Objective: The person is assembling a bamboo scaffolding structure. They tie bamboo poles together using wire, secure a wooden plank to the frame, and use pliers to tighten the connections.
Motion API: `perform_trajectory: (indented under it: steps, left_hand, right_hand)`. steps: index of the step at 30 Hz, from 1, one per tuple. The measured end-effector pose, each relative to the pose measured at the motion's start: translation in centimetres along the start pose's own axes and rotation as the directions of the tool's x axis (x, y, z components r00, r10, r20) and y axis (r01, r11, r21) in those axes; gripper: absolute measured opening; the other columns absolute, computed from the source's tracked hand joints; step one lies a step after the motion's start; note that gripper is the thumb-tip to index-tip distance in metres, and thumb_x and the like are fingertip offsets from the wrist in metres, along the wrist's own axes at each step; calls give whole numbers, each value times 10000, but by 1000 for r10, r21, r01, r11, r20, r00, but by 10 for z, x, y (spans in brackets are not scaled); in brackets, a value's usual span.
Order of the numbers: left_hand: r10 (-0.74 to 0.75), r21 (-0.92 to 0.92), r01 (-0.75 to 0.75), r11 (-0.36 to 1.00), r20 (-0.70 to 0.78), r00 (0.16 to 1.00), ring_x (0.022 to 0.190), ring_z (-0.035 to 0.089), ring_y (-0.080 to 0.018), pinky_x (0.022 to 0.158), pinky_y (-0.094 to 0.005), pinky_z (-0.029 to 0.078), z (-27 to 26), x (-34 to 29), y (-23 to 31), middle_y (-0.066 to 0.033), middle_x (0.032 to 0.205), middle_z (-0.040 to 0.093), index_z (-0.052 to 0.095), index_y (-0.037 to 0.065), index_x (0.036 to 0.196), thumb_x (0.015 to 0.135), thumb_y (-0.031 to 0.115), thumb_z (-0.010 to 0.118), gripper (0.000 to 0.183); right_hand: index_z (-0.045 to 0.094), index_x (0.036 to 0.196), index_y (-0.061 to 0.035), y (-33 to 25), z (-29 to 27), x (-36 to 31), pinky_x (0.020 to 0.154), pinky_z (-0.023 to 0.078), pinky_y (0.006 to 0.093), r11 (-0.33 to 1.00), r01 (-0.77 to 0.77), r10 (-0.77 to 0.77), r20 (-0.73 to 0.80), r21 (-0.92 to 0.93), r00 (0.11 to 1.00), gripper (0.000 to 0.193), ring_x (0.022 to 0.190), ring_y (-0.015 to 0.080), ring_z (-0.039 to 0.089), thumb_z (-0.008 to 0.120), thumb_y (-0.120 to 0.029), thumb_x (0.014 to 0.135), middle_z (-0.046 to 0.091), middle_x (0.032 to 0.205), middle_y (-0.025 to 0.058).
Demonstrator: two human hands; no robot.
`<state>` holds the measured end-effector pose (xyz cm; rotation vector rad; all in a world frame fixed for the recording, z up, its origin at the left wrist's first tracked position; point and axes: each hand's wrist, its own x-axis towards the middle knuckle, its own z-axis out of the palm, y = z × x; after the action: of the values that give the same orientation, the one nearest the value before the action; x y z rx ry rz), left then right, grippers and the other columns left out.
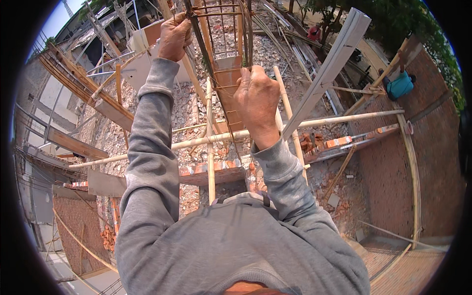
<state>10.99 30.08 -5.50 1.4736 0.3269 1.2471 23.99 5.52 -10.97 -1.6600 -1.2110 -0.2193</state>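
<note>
The left hand (175, 37) is curled tightly on an upper left bar of the steel cage (199, 39); the right hand (258, 101) makes a fist beside its right bars, its content I cannot tell. The cage, between them, should be heavy, stiff and rough; better to hold its long bars. Outward, a bamboo pole (344, 118) crosses.

Well to the right of the fingers (243, 82), a person in a turquoise shirt (399, 86) is showing near a reddish-brown brick wall (386, 174). Leafy green trees (393, 22) are spreading beyond the fingers. Loose orange bricks (108, 239) are lying far to their lower left.
</note>
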Motion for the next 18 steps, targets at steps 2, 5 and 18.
perform_trajectory:
  steps: [2, 5, 18]
  left_hand:
    - [22, 120, -34, 992, 104, 994, 465, 303, -15, 426, -233, 242, 8, 2, 7, 106, 609, 410, 748, 49, 1172, 1065, 158, 669, 172]
    - [105, 548, -200, 812, 200, 974, 574, 392, -12, 496, -228, 268, 19, -18, -5, 93, 672, 454, 796, 87, 1169, 1084, 258, 657, 237]
    - [-40, 99, 24, 995, 167, 985, 1168, 649, -238, 1026, -405, 534, -66, -115, -72, -120, 1357, 653, 512, 49, 1540, 941, 203, 784, 675]
  right_hand:
    - [564, 916, 0, 17, 29, -20, 570, 547, 487, 999, -14, 13, 42, 36, 999, 170, 674, 442, 716, 661, -109, 1002, 685, 733, 239]
    - [522, 896, -19, 43, 63, -50, 554, 539, 488, 1000, 19, -19, 28, -13, 999, 184, 643, 443, 686, 657, -94, 996, 650, 703, 214]
    - [656, 978, 52, 69, 80, -88, 514, 450, 377, 994, -20, 19, 13, 111, 1000, 442, 510, 257, 585, 783, -371, 984, 624, 650, 125]
